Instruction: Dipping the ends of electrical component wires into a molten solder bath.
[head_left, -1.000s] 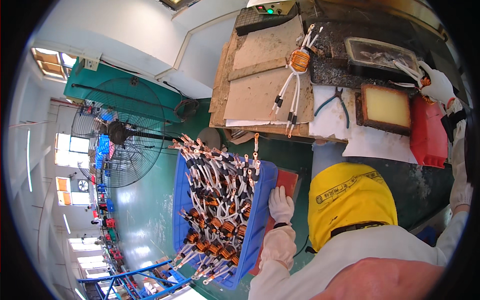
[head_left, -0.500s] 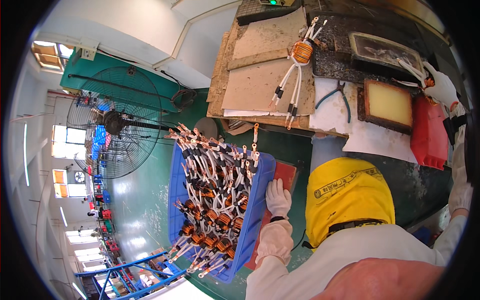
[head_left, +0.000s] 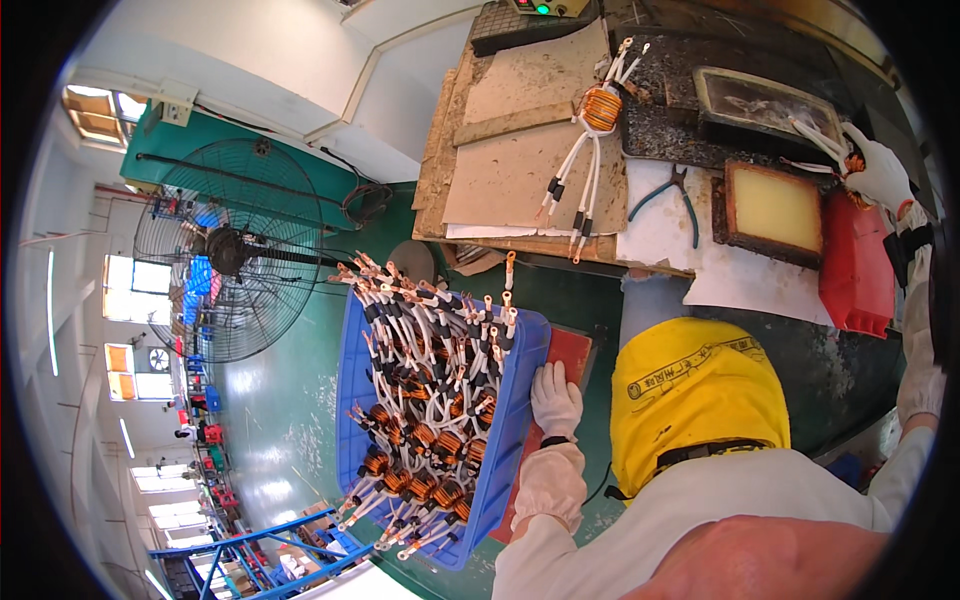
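Observation:
My left hand (head_left: 557, 402), in a white glove, lies against the outer side of a blue plastic crate (head_left: 515, 440), above a red board (head_left: 571, 347). Its fingers are stretched out and hold nothing. At the far right my gloved right hand (head_left: 880, 168) grips a copper-wound coil (head_left: 853, 162), whose white leads (head_left: 820, 140) point up and left toward a dark rectangular tray (head_left: 770, 108). Part of this coil is hidden by the glove. A red plastic bin (head_left: 857, 270) sits just below that hand. The crate is packed with coils (head_left: 430, 440), their white leads ending in copper lugs.
Another coil (head_left: 601, 108) rests on the cardboard-covered bench (head_left: 530, 180). Pliers (head_left: 680, 200) lie beside a framed block with a pale yellow surface (head_left: 773, 212). A large fan (head_left: 228, 250) stands left of the crate. A yellow cloth (head_left: 700, 395) occupies the lower middle.
My right hand and the coil have shifted very slightly left. My left hand stays against the crate.

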